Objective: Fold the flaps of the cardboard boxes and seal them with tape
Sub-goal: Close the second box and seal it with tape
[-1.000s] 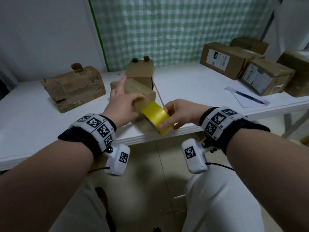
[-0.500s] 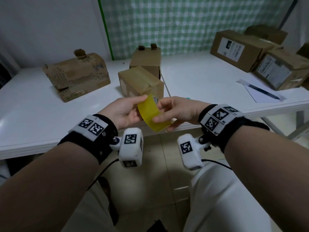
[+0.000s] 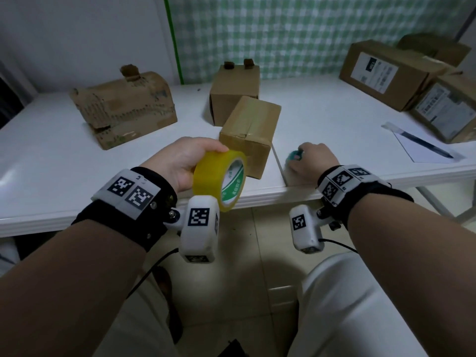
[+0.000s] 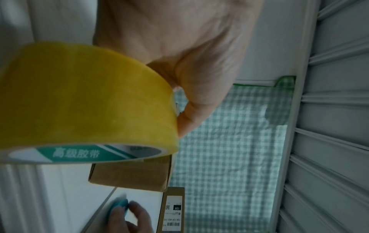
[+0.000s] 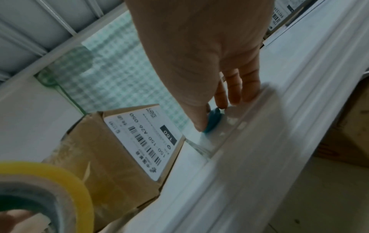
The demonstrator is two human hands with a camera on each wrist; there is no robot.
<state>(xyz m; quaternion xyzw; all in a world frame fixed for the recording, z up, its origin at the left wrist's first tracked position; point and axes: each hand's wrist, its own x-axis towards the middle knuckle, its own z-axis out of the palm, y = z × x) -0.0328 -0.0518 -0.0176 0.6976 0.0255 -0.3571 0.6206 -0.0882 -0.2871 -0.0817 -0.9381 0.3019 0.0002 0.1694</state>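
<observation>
My left hand (image 3: 206,157) grips a yellow tape roll (image 3: 219,176) by its rim, held just above the table's front edge; the left wrist view shows the roll (image 4: 85,102) close up. A closed cardboard box (image 3: 249,132) lies tilted right behind the roll, with a second box (image 3: 234,94) standing behind it. To the right, my right hand (image 3: 300,157) rests on the white table (image 3: 334,119) with thumb and fingers curled on a small teal object (image 3: 294,155). The right wrist view shows the thumb and forefinger pinching that teal object (image 5: 213,121), blurred.
A crushed, torn box (image 3: 123,106) lies at the left. Labelled boxes (image 3: 386,70) are stacked at the far right, with a sheet of paper (image 3: 417,148) and a pen (image 3: 422,141) in front of them. The seam between two tabletops (image 3: 277,161) runs between my hands.
The right hand let go of the tape roll and moved right onto the table to the teal object. The left hand now holds the roll alone.
</observation>
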